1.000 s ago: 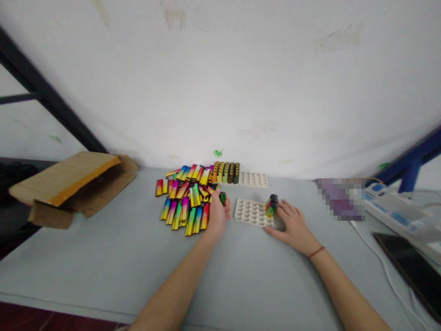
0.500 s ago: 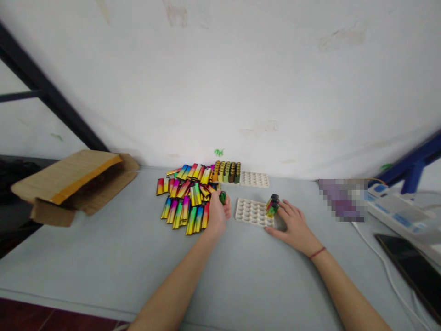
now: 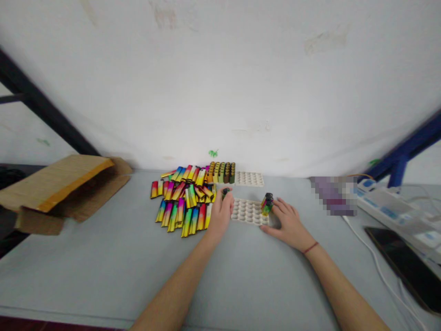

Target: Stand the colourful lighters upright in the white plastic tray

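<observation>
My left hand (image 3: 221,212) is closed around a small item whose dark end (image 3: 226,191) pokes out at the top; most of it is hidden by the fingers. It hovers by the left end of a white tray with round hollows (image 3: 248,212). At the tray's right end a few slim, shiny tubes with dark tops (image 3: 267,204) stand upright. My right hand (image 3: 287,225) rests beside them with fingers spread, its thumb at the tray's near corner and fingertips close to the tubes. Left of my left hand lies a pile of shiny rainbow-coloured tubes (image 3: 179,209).
Behind, a block of upright tubes (image 3: 221,173) stands next to another white tray (image 3: 250,179) by the wall. An opened cardboard box (image 3: 65,181) lies at the left. On the right are a black phone (image 3: 406,266), a white power strip (image 3: 396,216) and a white cable (image 3: 375,262).
My left hand has moved right, from the pile's edge to the tray's left end, still holding the small dark-ended item. My right hand stays by the upright tubes. The view has shifted slightly.
</observation>
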`<state>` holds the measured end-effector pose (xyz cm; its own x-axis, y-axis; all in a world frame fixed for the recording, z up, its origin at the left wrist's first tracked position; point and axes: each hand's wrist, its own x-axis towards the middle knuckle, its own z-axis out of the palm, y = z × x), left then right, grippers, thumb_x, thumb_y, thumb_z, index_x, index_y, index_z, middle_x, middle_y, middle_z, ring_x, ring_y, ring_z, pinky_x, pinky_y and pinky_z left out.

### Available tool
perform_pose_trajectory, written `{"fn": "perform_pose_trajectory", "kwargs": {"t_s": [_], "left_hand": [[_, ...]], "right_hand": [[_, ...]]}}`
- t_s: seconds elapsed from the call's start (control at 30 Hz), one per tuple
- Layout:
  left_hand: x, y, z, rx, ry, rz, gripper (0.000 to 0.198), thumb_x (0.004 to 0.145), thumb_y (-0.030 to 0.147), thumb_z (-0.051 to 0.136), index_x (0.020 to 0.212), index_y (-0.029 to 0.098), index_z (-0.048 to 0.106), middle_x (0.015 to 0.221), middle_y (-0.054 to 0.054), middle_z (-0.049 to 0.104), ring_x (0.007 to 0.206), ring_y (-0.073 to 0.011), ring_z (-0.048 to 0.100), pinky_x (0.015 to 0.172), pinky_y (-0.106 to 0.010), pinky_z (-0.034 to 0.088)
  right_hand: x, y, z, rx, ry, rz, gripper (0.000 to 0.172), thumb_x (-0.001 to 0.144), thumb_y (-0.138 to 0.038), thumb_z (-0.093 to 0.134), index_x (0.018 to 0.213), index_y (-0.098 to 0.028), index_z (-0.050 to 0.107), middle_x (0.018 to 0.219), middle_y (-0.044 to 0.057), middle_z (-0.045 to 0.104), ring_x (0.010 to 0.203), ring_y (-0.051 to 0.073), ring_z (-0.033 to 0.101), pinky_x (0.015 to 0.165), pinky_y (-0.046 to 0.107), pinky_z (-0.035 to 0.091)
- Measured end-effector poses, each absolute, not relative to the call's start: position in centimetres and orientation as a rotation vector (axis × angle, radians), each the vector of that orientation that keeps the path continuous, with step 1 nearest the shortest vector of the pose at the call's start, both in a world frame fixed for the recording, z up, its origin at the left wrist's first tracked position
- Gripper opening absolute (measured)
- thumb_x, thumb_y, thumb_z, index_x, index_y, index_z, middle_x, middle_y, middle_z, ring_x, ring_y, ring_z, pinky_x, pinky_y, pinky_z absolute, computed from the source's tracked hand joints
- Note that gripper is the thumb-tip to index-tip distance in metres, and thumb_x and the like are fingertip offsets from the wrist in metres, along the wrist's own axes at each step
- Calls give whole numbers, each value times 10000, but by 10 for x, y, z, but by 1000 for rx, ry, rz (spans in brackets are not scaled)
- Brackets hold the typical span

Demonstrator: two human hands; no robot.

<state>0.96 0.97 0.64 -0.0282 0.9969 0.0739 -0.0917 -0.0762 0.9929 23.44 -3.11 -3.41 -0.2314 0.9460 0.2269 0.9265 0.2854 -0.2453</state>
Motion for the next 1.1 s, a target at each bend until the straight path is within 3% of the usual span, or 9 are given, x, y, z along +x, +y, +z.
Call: {"fn": "perform_pose_trajectory", "kwargs": {"t_s": [0.1,0.2,0.43,0.67,0.87,1.0,1.1], "left_hand": [[13,0,7,1605,1153,1313,241,938,381,408,1013,192,538,819,-21,602,811,-148,581,805,-291,462],[16,-5,9,1905,1126,1288,246,917,360,472,989,181,624,1029,-89,618,1029,-202,561,955,-348,417],[25,-8,4,2045,886,1159,230,882,291,584,1072,201,678,1048,-69,698,1020,-203,601,946,-349,429],[31,-11,-5,2123,937,1032,230,858,254,627,1079,234,689,1103,-52,715,1046,-222,617,968,-395,396],[33,-12,-9,2164,1034,1027,316,857,271,630,1170,222,616,1138,-55,703,1046,-205,620,965,-390,390],[34,-13,-9,2262,1039,1046,196,874,277,605,1059,222,639,1059,-39,719,999,-194,633,956,-387,385],[34,-15,-5,2386,1017,1033,215,909,256,542,1101,259,638,1092,-25,703,1053,-190,606,970,-394,366]], "right_hand": [[234,-31,-34,-1700,-2223,88,708,788,-600,593,1340,-166,507,1397,158,509,1357,373,352,1067,547,305],[232,-31,-32,-1689,-2216,90,694,784,-584,604,1343,-184,505,1403,144,507,1358,367,352,1063,542,313],[230,-32,-29,-1697,-2215,110,717,770,-572,626,1354,-180,493,1410,145,501,1361,368,344,1066,541,308],[229,-32,-28,-1711,-2205,134,706,764,-550,638,1345,-173,501,1417,140,495,1361,368,341,1067,537,306],[227,-32,-26,-1719,-2203,144,699,766,-538,636,1350,-180,497,1418,128,495,1368,362,333,1072,529,303],[227,-32,-26,-1717,-2203,142,683,770,-541,627,1342,-190,505,1416,130,496,1365,364,338,1066,534,310],[228,-32,-28,-1707,-2211,126,662,778,-535,618,1333,-189,514,1411,132,500,1362,363,343,1061,538,317]]}}
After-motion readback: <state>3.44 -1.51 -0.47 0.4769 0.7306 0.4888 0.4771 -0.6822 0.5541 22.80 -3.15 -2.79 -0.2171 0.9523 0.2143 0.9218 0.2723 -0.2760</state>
